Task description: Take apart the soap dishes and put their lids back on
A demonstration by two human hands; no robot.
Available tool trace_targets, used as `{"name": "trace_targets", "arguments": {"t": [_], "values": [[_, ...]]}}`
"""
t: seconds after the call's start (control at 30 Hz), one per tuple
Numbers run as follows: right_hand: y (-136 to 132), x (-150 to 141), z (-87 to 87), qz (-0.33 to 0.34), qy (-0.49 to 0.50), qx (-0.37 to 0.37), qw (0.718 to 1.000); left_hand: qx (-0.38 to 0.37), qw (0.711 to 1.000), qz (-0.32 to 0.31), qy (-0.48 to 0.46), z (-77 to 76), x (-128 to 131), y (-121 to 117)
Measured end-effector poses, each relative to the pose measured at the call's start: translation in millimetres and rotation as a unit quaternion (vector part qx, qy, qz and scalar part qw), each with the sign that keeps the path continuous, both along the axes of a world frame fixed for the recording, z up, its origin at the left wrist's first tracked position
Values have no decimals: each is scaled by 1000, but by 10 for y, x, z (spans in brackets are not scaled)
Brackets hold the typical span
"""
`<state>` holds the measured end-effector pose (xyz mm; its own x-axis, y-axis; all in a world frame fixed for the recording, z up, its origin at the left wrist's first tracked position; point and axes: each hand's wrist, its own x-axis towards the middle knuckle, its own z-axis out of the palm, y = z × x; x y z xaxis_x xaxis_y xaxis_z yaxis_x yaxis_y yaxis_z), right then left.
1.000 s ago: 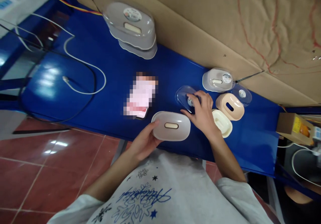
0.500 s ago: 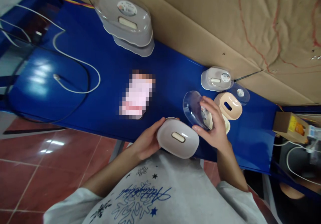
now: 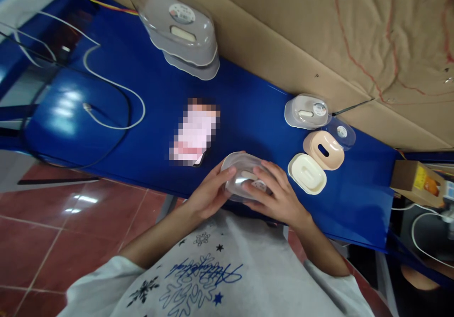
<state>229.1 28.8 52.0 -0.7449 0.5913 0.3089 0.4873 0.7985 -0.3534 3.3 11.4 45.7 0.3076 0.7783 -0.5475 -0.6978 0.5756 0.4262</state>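
Near the front edge of the table, I hold a grey oval soap dish (image 3: 227, 162) with a cream slot piece in its middle. Over it lies a clear plastic lid (image 3: 238, 185) with a round label. My left hand (image 3: 209, 193) grips the left end, its thumb on top. The right end is in my right hand (image 3: 280, 195), whose fingers lie across the lid and partly cover the label. To the right rests a cream oval tray (image 3: 308, 174), beside a peach oval piece (image 3: 328, 150) with an open slot.
Behind the peach piece lies another clear lid (image 3: 342, 131), beside a lidded grey dish (image 3: 307, 112). Stacked grey lidded dishes (image 3: 184, 33) stand at the back left. A phone (image 3: 195, 132), its screen blurred, and a white cable (image 3: 138, 90) lie on the blue table (image 3: 248, 104). Cardboard (image 3: 269, 33) lines the back.
My right hand has lifted the clear lid from the table, brought it left and set it over the grey soap dish. My left hand has kept hold of the dish, tilting it partway through.
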Motion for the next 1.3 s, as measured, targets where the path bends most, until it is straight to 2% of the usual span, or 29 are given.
{"name": "trace_targets", "arguments": {"t": [0.07, 0.17, 0.23, 0.3, 0.5, 0.67, 0.8, 0.97, 1.03, 1.3], "values": [[-16, -4, -27, 8, 14, 10, 1000, 7, 1000, -5, 11, 13, -5, 8], [-24, 15, -27, 0, 56, -19, 998, 20, 1000, 7, 10, 32, 19, 34], [-9, 43, -15, -18, 67, -4, 998, 16, 1000, 11, 8, 42, 49, 50], [21, 75, -11, -32, 55, 8, 998, 6, 1000, 9, 16, 51, 79, 58], [96, 139, -95, -21, 55, -67, 996, -21, 999, 0, 43, 113, 116, 64], [92, 148, -152, -27, 38, -57, 997, -32, 998, -5, 59, 119, 106, 104], [114, 155, -125, -10, -18, -77, 997, -47, 995, -14, 82, 90, 82, 179], [127, 171, -81, -19, 38, -39, 998, -79, 996, 14, 51, 78, 98, 277], [113, 165, -66, -34, 29, -32, 998, -85, 995, 22, 36, 70, 108, 288], [105, 130, -4, -37, -35, -54, 997, -56, 997, 3, 58, 80, 98, 235]]}}
